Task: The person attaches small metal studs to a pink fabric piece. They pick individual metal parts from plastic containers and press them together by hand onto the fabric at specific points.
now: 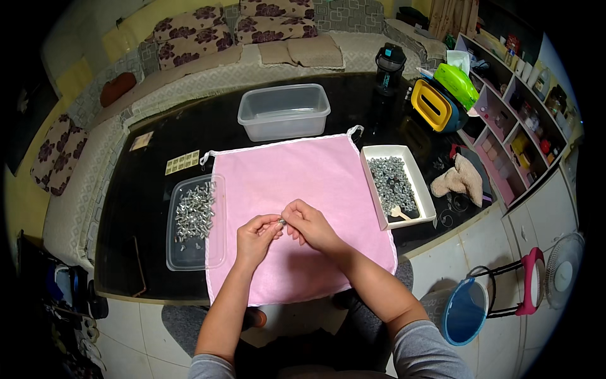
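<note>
Above a pink cloth (pixel 284 175) with white edging, my left hand (pixel 255 239) and my right hand (pixel 307 225) meet fingertip to fingertip. Pinched between them is a small metal fastener (pixel 282 221), mostly covered by the fingers. Whether it is one piece or a bolt with a nut on it, I cannot tell. To the left, a clear plastic lid (pixel 191 260) carries a heap of metal bolts (pixel 195 213), its right side overlapping the cloth. On the right, a white box (pixel 421 192) holds many metal nuts (pixel 390 180) and a small light-coloured scoop (pixel 400 213).
Beyond the cloth stands a clear plastic tub (pixel 284 128). Farther right are a black bottle (pixel 390 68) and a yellow-and-blue tissue box (pixel 433 106). A sticker sheet (pixel 182 162) and a phone-like dark object (pixel 138 265) lie on the black table (pixel 128 203). A blue bin (pixel 466 312) is on the floor.
</note>
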Demonstrator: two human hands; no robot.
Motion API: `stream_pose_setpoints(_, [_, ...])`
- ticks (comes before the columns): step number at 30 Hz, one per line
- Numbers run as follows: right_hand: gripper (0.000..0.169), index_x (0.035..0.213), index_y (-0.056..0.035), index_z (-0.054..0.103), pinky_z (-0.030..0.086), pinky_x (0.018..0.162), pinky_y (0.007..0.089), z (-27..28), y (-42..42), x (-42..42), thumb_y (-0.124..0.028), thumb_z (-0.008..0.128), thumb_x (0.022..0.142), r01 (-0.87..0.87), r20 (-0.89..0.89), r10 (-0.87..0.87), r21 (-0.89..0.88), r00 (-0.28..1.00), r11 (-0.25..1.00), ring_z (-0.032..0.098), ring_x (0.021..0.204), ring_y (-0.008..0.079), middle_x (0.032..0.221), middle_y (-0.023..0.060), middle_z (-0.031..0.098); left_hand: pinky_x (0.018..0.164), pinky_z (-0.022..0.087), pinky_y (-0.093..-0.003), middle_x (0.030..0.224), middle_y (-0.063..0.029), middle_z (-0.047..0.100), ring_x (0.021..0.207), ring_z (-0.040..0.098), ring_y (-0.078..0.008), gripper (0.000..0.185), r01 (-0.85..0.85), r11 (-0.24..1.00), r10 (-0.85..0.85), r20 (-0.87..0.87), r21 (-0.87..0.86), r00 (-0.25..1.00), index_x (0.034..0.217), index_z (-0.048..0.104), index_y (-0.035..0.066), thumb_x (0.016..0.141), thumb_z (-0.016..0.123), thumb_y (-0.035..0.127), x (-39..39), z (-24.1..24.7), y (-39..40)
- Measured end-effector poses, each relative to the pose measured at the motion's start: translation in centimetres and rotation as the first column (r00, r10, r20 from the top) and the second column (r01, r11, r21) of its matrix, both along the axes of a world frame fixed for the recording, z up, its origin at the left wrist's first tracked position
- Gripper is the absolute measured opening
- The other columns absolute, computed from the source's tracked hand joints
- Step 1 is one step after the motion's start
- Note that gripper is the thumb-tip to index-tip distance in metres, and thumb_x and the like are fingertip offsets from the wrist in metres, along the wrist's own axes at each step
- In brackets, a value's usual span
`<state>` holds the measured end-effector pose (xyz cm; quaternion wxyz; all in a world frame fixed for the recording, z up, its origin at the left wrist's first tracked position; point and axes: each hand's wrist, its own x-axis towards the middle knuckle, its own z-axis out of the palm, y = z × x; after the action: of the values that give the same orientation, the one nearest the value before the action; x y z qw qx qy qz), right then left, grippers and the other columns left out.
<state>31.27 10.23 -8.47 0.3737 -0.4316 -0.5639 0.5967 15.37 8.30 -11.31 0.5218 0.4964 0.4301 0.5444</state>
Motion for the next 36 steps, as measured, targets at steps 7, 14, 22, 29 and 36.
stream_pose_setpoints(7, [0.031, 0.086, -0.0038, 0.053, 0.04, 0.044, 0.0225, 0.0, 0.4, 0.5, -0.035, 0.049, 0.089, -0.07, 0.1, 0.073, -0.034, 0.992, 0.997, 0.05, 0.053, 0.0087, 0.063, 0.0027, 0.054, 0.061, 0.051, -0.0204, 0.082, -0.0072, 0.064, 0.068, 0.06, -0.01, 0.015, 0.016, 1.0, -0.016, -0.006, 0.005, 1.0, 0.096, 0.062, -0.003, 0.081, 0.063, 0.002, 0.0, 0.2, 0.0])
stream_pose_setpoints(14, [0.033, 0.086, -0.0029, 0.054, 0.041, 0.044, 0.023, -1.2, 0.2, 0.2, -0.035, 0.049, 0.089, -0.05, -0.008, 0.051, 0.033, 0.999, 0.998, 0.05, 0.053, 0.0091, 0.063, 0.0032, 0.054, 0.061, 0.05, -0.0193, 0.08, -0.0055, 0.064, 0.068, 0.059, -0.0091, 0.014, 0.015, 1.0, -0.015, -0.014, 0.006, 1.0, 0.095, 0.063, -0.002, 0.081, 0.063, 0.002, 0.1, 0.1, 0.0])
stream_pose_setpoints(22, [0.032, 0.087, -0.0034, 0.055, 0.041, 0.044, 0.0232, -0.7, 0.3, -0.1, -0.035, 0.048, 0.09, -0.011, -0.067, 0.011, -0.002, 0.998, 1.0, 0.05, 0.053, 0.0091, 0.063, 0.0032, 0.054, 0.061, 0.05, -0.0194, 0.082, -0.0048, 0.063, 0.067, 0.058, -0.0082, 0.014, -0.007, 1.0, 0.007, -0.027, -0.003, 1.0, 0.095, 0.063, -0.001, 0.081, 0.063, 0.002, 0.0, 0.3, -0.1])
stream_pose_setpoints(29, [0.033, 0.085, -0.0032, 0.055, 0.041, 0.046, 0.022, -0.5, 0.5, 0.3, -0.036, 0.05, 0.089, -0.093, 0.0, 0.093, -0.061, 0.996, 0.994, 0.05, 0.054, 0.0091, 0.064, 0.0031, 0.054, 0.061, 0.05, -0.0193, 0.08, -0.0039, 0.063, 0.068, 0.058, -0.0076, 0.013, -0.02, 0.999, 0.021, -0.044, 0.029, 0.999, 0.094, 0.063, -0.001, 0.081, 0.063, 0.002, 0.1, 0.2, -0.1])
stream_pose_setpoints(36, [0.035, 0.084, -0.0034, 0.055, 0.042, 0.047, 0.0221, -1.2, 0.6, 0.4, -0.038, 0.05, 0.089, -0.125, -0.042, 0.123, -0.031, 0.991, 0.992, 0.05, 0.056, 0.0087, 0.065, 0.0026, 0.055, 0.058, 0.047, -0.018, 0.081, -0.0035, 0.062, 0.065, 0.056, -0.007, 0.013, -0.006, 0.999, 0.009, -0.058, 0.051, 0.998, 0.093, 0.064, -0.001, 0.081, 0.063, 0.001, 0.1, 0.3, -0.1])
